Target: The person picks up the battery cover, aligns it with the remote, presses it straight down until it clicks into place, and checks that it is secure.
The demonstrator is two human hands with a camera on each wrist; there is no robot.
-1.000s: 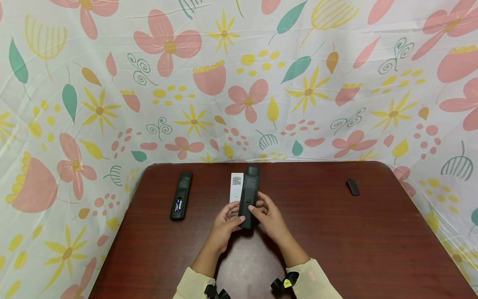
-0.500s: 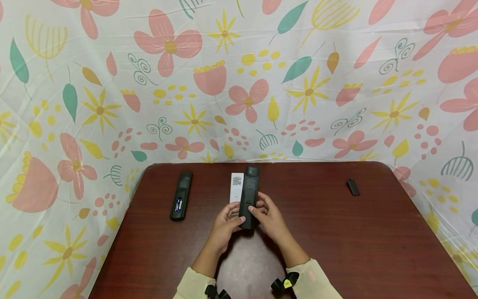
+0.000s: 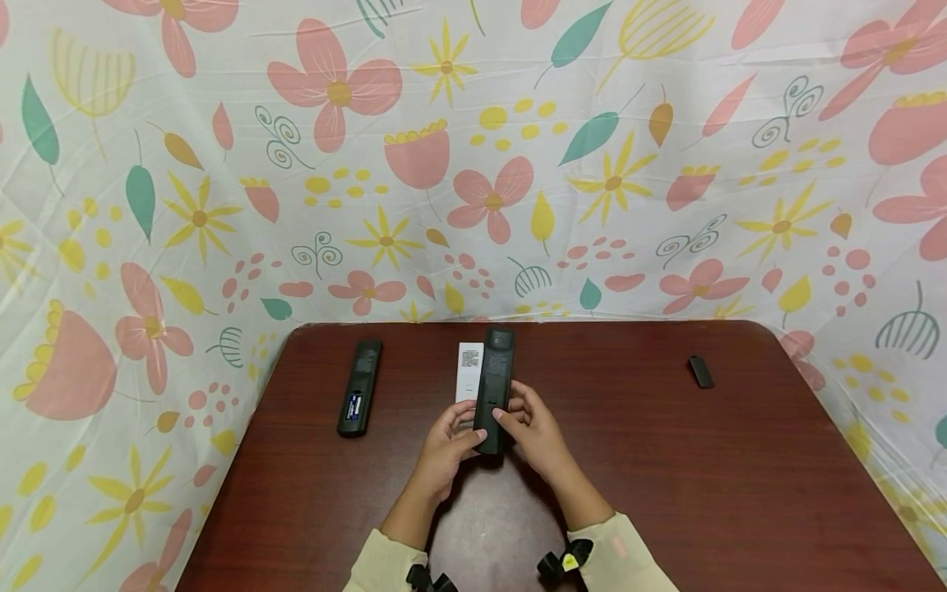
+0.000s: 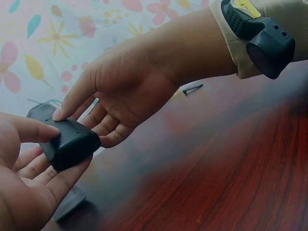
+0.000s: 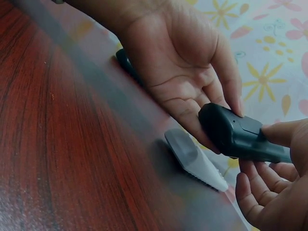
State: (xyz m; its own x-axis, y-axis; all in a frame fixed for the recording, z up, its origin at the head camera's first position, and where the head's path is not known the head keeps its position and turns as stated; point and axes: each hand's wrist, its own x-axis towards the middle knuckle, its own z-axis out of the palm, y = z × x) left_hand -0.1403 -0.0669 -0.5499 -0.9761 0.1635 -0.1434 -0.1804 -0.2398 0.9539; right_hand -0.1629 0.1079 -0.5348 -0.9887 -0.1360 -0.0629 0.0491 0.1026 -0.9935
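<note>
A black remote control [image 3: 497, 370] is held up near the middle of the table, its back with the battery cover facing up. My left hand [image 3: 441, 456] grips its near end from the left, thumb on the back and fingers beneath. From the right, my right hand [image 3: 538, 429] holds the same remote, with its thumb pressed on the cover area. In the right wrist view the seam of the cover shows on the remote [image 5: 231, 130]. A white remote [image 3: 469, 366] lies just behind and to the left, partly hidden by the left fingers.
At the left lies another black remote [image 3: 360, 382], back up, with batteries [image 3: 353, 405] visible in its uncovered compartment. A small black battery cover [image 3: 699, 372] rests at the far right of the brown table [image 3: 629, 444]. A flowered cloth [image 3: 614, 247] hangs behind the table.
</note>
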